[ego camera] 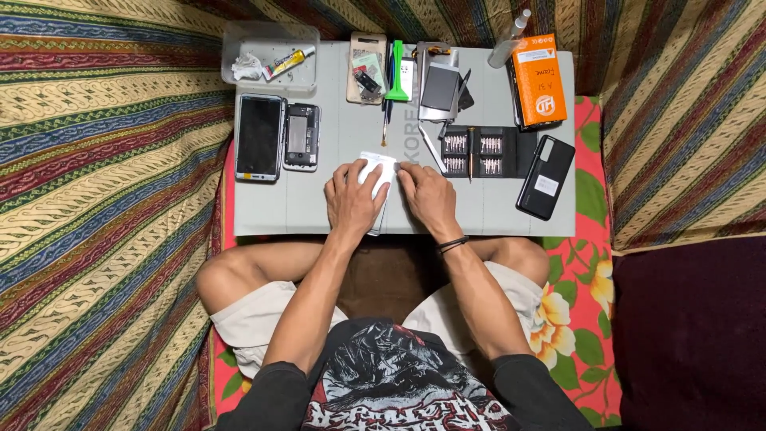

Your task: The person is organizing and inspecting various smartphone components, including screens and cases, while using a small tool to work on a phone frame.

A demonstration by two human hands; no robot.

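My left hand and my right hand rest side by side on a white phone-shaped piece lying on the grey work mat. Both hands press down on it, and their fingers cover most of it. A dark phone lies to the left. Beside that phone lies an opened phone body with its insides showing.
A clear plastic box with a glue tube stands at the back left. A green plastic tool, a screwdriver bit set, an orange box, a spray bottle and a black phone lie right. Striped cloth surrounds the mat.
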